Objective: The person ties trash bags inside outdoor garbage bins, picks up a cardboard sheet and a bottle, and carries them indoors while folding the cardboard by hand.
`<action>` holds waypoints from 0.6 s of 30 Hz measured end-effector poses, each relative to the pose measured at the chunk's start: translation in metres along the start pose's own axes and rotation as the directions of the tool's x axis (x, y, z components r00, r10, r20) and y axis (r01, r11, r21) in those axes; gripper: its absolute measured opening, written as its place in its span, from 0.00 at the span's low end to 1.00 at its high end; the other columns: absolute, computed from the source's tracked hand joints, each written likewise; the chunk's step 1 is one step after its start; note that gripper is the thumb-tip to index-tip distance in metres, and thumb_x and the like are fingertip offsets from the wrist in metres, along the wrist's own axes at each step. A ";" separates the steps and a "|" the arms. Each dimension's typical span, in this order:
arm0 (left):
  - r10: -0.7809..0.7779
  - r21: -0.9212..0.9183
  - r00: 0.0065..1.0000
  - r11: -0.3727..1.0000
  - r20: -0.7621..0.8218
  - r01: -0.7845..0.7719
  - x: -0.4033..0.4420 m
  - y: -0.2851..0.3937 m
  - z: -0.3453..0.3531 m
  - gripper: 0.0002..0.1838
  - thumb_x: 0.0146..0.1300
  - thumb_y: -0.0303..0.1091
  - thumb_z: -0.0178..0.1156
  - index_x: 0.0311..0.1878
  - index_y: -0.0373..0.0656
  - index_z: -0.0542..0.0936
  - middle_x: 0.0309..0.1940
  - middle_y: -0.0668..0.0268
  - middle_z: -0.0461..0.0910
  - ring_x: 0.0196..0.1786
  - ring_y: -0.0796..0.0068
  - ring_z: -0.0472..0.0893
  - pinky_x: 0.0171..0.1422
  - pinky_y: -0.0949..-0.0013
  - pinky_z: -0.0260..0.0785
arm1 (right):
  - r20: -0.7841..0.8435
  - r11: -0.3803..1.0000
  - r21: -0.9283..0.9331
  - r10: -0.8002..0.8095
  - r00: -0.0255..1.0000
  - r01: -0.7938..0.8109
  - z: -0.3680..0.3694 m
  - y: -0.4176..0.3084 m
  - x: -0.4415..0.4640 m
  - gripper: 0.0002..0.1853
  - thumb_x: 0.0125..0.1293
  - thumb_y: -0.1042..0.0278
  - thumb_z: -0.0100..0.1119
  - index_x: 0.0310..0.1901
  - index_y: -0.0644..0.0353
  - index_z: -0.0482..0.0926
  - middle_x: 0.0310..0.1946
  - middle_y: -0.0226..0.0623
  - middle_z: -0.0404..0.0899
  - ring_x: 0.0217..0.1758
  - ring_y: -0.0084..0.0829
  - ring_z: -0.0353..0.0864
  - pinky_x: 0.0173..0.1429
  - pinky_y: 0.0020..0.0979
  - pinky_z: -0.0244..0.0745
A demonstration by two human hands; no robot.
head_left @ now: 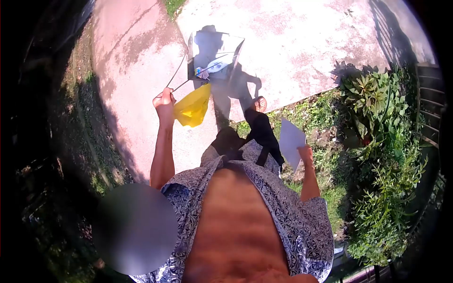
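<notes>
Gripping a thin dark rod handle (175, 71) and yellow plastic sheet (192, 107) at ten o'clock, left fingers (168, 95) held a boxy open pan (231, 39) at twelve; right fingers (302, 150) pinched a flat whitish sheet (291, 140) at three. A level pan seemed safest against spills.

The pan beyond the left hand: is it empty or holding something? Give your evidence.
Not empty: inside the pan lie a whitish piece and a smaller multicoloured piece.
</notes>
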State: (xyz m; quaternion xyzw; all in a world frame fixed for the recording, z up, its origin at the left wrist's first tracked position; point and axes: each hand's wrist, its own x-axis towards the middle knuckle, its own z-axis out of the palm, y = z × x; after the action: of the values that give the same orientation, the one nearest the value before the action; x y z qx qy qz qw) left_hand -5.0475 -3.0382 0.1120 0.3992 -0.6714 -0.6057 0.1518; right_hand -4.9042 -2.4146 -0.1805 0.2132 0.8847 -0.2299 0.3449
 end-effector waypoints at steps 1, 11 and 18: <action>0.015 -0.023 1.000 1.000 0.026 -0.014 0.007 0.024 0.030 0.14 0.66 0.32 0.61 0.22 0.44 0.78 0.12 0.76 0.64 0.14 0.84 0.58 0.21 0.71 0.49 | -0.072 0.996 0.089 -0.022 0.997 0.028 -0.045 -0.023 0.027 0.20 0.59 0.57 0.70 0.43 0.67 0.86 0.36 0.50 0.89 0.37 0.43 0.89 0.41 0.43 0.80; 0.100 0.090 0.915 0.985 0.390 -0.145 0.063 0.199 0.348 0.20 0.66 0.39 0.64 0.19 0.39 0.79 0.14 0.75 0.70 0.20 0.85 0.67 0.27 0.74 0.58 | -0.382 -0.036 0.923 0.008 0.924 0.382 -0.439 -0.300 0.077 0.17 0.70 0.71 0.66 0.58 0.66 0.81 0.56 0.37 0.84 0.57 0.32 0.84 0.63 0.35 0.80; 0.216 0.249 0.802 0.878 0.557 -0.409 0.085 0.299 0.601 0.22 0.73 0.51 0.59 0.53 0.41 0.86 0.25 0.67 0.78 0.29 0.79 0.76 0.37 0.70 0.70 | -0.346 -0.487 0.843 -0.165 0.924 0.229 -0.553 -0.384 0.212 0.19 0.69 0.73 0.69 0.60 0.59 0.80 0.55 0.33 0.84 0.57 0.31 0.84 0.63 0.38 0.80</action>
State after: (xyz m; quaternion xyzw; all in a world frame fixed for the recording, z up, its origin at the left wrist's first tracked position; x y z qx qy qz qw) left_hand -5.6196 -2.6994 0.2351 0.1257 -0.8428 -0.5232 -0.0081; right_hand -5.5355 -2.3699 0.1320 0.2300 0.3027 -0.9226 -0.0660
